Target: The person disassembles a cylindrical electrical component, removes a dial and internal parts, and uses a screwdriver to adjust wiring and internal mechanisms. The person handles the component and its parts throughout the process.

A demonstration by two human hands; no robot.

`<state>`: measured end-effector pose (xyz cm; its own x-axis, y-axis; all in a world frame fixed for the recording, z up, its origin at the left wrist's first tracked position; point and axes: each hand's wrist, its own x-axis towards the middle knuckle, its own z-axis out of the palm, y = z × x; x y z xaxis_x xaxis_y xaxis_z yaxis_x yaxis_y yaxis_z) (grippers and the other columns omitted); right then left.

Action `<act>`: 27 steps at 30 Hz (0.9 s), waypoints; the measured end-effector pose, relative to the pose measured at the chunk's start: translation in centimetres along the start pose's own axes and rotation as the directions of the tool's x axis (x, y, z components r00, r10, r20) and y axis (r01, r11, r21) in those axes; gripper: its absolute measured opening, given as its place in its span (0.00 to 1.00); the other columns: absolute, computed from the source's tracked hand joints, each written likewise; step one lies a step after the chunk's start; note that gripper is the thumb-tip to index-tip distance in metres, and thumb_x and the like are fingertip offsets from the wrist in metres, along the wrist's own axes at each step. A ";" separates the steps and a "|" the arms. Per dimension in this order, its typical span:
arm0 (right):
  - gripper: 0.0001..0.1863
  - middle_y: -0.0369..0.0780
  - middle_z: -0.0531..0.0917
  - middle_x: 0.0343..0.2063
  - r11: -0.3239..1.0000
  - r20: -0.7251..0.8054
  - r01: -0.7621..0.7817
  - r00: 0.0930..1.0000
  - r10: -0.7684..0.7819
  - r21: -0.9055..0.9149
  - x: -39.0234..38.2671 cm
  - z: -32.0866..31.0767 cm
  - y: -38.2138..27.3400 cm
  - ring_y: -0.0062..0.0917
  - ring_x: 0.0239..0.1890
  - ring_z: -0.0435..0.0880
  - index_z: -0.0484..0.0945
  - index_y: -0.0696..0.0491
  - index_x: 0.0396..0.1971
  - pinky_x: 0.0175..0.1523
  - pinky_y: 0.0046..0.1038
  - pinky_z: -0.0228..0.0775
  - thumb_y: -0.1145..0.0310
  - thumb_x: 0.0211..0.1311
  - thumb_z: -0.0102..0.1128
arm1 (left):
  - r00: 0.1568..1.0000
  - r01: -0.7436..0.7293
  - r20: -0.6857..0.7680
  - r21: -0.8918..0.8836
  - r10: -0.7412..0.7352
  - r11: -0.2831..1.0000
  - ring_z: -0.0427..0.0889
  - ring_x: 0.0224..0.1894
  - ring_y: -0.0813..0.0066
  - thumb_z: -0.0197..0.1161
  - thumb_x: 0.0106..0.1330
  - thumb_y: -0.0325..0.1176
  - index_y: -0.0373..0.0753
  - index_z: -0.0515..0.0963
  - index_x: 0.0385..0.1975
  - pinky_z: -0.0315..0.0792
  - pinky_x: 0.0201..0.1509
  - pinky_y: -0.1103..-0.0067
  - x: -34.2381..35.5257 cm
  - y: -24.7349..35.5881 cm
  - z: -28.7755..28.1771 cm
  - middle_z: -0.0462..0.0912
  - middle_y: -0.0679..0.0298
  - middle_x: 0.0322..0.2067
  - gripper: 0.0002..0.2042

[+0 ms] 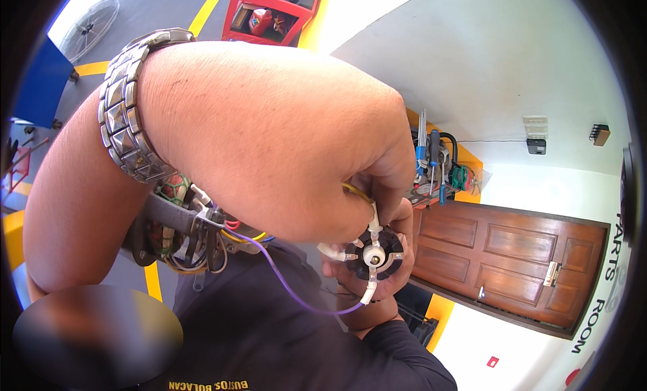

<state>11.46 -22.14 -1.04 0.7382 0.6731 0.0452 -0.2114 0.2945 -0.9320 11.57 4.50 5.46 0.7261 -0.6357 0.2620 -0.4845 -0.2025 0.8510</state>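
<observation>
My left hand (296, 142), with a metal-band watch (125, 108) on its wrist, reaches across the view from the left. Its thumb and fingers pinch a yellow wire (357, 191) just above the white-sleeved connector (375, 221) at its end. Below, my right hand (397, 281) cups a round black rotary switch (389, 264) with a white hub and metal terminals spaced around it. A purple wire (273, 266) runs from the lower terminal to a grey motor assembly (176, 214). That assembly, with a bundle of coloured wires, is partly hidden behind my left arm.
A brown panelled door (499, 256) stands at the right. Hand tools (435, 155) hang on a rack near the wall. At the top are a red cart (269, 20) with things inside and a round wire guard (87, 30). A blue cabinet (40, 88) is at the left.
</observation>
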 end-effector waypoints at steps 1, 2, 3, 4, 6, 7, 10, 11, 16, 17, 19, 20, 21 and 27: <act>0.24 0.55 0.81 0.44 1.000 0.009 0.001 1.000 -0.001 0.009 0.1 -0.1 0.0 0.36 0.33 0.90 0.65 0.60 0.54 0.33 0.30 0.87 0.52 0.76 0.51 | 1.000 0.002 -0.008 0.011 -0.002 1.000 0.89 0.28 0.63 0.65 0.63 0.23 0.31 0.86 0.38 0.79 0.32 0.75 0.0 0.0 0.0 0.88 0.55 0.27 0.07; 0.24 0.56 0.81 0.44 1.000 0.014 -0.004 1.000 0.004 -0.001 0.1 -0.2 0.0 0.36 0.34 0.90 0.65 0.60 0.54 0.33 0.30 0.87 0.52 0.76 0.50 | 0.999 -0.027 -0.028 0.017 0.027 0.999 0.89 0.28 0.62 0.65 0.63 0.24 0.31 0.86 0.38 0.80 0.32 0.75 0.0 0.0 0.1 0.88 0.55 0.27 0.07; 0.24 0.56 0.81 0.44 1.000 0.015 -0.010 1.000 0.010 -0.006 0.1 -0.2 0.0 0.37 0.34 0.90 0.65 0.59 0.54 0.33 0.31 0.87 0.52 0.76 0.50 | 1.000 -0.002 -0.026 0.029 0.003 1.000 0.89 0.29 0.62 0.65 0.64 0.24 0.32 0.86 0.38 0.80 0.32 0.75 -0.1 0.0 0.1 0.88 0.55 0.27 0.07; 0.24 0.56 0.81 0.44 1.000 0.015 -0.020 1.000 0.020 -0.007 0.2 -0.3 0.1 0.37 0.34 0.90 0.65 0.59 0.55 0.32 0.31 0.87 0.53 0.77 0.49 | 0.999 -0.010 -0.035 0.035 0.011 0.999 0.89 0.29 0.61 0.65 0.64 0.24 0.32 0.86 0.38 0.80 0.33 0.74 0.0 -0.1 0.2 0.88 0.55 0.27 0.06; 0.23 0.57 0.81 0.44 0.999 0.018 -0.039 0.999 0.039 -0.014 0.2 -0.3 0.0 0.38 0.34 0.89 0.65 0.58 0.55 0.32 0.31 0.87 0.53 0.77 0.48 | 0.999 -0.020 -0.046 0.055 0.023 0.998 0.88 0.30 0.60 0.66 0.65 0.25 0.33 0.86 0.38 0.80 0.34 0.74 -0.1 -0.1 0.2 0.88 0.56 0.28 0.06; 0.23 0.57 0.81 0.43 0.999 0.019 -0.048 0.999 0.048 -0.018 0.2 -0.3 0.1 0.38 0.34 0.89 0.65 0.58 0.55 0.32 0.32 0.86 0.53 0.77 0.48 | 0.998 -0.024 -0.048 0.069 0.027 0.997 0.88 0.30 0.60 0.66 0.65 0.25 0.33 0.86 0.38 0.80 0.34 0.73 -0.1 -0.1 0.2 0.88 0.56 0.28 0.06; 0.22 0.58 0.81 0.43 0.998 0.022 -0.061 0.998 0.062 -0.022 0.1 -0.1 0.0 0.39 0.35 0.89 0.65 0.57 0.55 0.32 0.32 0.86 0.53 0.78 0.46 | 0.999 -0.006 -0.046 0.076 0.009 0.997 0.88 0.31 0.59 0.66 0.66 0.26 0.33 0.85 0.39 0.80 0.35 0.72 -0.2 -0.1 0.3 0.88 0.56 0.28 0.06; 0.21 0.58 0.81 0.43 0.997 0.021 -0.070 0.997 0.071 -0.025 0.1 -0.1 0.0 0.40 0.35 0.89 0.65 0.57 0.56 0.32 0.33 0.86 0.53 0.78 0.45 | 0.999 0.000 -0.044 0.080 0.003 0.997 0.88 0.31 0.59 0.66 0.66 0.27 0.33 0.85 0.39 0.79 0.35 0.72 -0.2 -0.1 0.3 0.88 0.56 0.28 0.06; 0.20 0.59 0.81 0.43 0.986 0.004 -0.158 0.987 0.158 -0.052 0.1 0.1 -0.3 0.41 0.36 0.88 0.65 0.55 0.56 0.32 0.34 0.85 0.54 0.79 0.43 | 0.998 0.060 -0.021 0.103 -0.058 0.993 0.88 0.30 0.59 0.66 0.67 0.28 0.34 0.84 0.40 0.79 0.35 0.72 -0.2 0.2 0.2 0.88 0.56 0.28 0.06; 0.20 0.59 0.81 0.43 0.983 0.000 -0.181 0.983 0.181 -0.033 0.1 0.1 -0.4 0.42 0.36 0.88 0.65 0.55 0.56 0.32 0.34 0.85 0.54 0.79 0.42 | 0.997 0.078 -0.017 0.094 -0.077 0.993 0.88 0.30 0.59 0.66 0.68 0.28 0.34 0.84 0.40 0.79 0.35 0.72 -0.1 0.2 0.2 0.88 0.56 0.28 0.06; 0.20 0.60 0.81 0.43 0.974 0.021 -0.200 0.980 0.199 0.110 0.1 0.4 -0.3 0.43 0.35 0.88 0.64 0.53 0.57 0.32 0.34 0.85 0.54 0.80 0.42 | 0.994 0.106 -0.015 0.069 -0.105 0.992 0.88 0.30 0.59 0.66 0.68 0.28 0.33 0.83 0.41 0.79 0.34 0.72 -0.1 0.2 0.2 0.87 0.56 0.28 0.07; 0.19 0.60 0.81 0.43 0.947 0.041 -0.203 0.979 0.199 0.249 0.1 0.5 -0.1 0.43 0.34 0.88 0.64 0.53 0.58 0.32 0.33 0.84 0.54 0.80 0.42 | 0.994 0.109 -0.032 0.078 -0.107 0.991 0.88 0.31 0.59 0.66 0.68 0.28 0.33 0.83 0.41 0.79 0.35 0.72 0.0 0.1 0.3 0.87 0.56 0.28 0.07; 0.19 0.60 0.81 0.43 0.890 0.034 -0.209 0.976 0.214 0.405 0.1 0.7 0.1 0.44 0.34 0.88 0.63 0.52 0.58 0.32 0.33 0.84 0.53 0.80 0.42 | 0.993 0.113 -0.049 0.088 -0.109 0.990 0.88 0.31 0.59 0.65 0.68 0.28 0.34 0.83 0.41 0.79 0.35 0.72 0.0 0.0 0.3 0.87 0.56 0.28 0.07; 0.24 0.61 0.80 0.42 0.793 0.151 -0.272 0.962 0.226 0.545 0.1 0.6 1.5 0.40 0.24 0.83 0.62 0.50 0.63 0.26 0.30 0.80 0.47 0.81 0.40 | 0.985 0.094 -0.160 0.139 -0.071 0.986 0.88 0.33 0.59 0.66 0.64 0.26 0.35 0.84 0.39 0.80 0.39 0.71 0.5 -0.9 0.6 0.88 0.56 0.30 0.06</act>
<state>10.77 -21.21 -2.25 0.5656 0.8169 -0.1127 -0.7176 0.4202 -0.5554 12.11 3.92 4.57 0.8271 -0.4928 0.2703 -0.4778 -0.3630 0.8000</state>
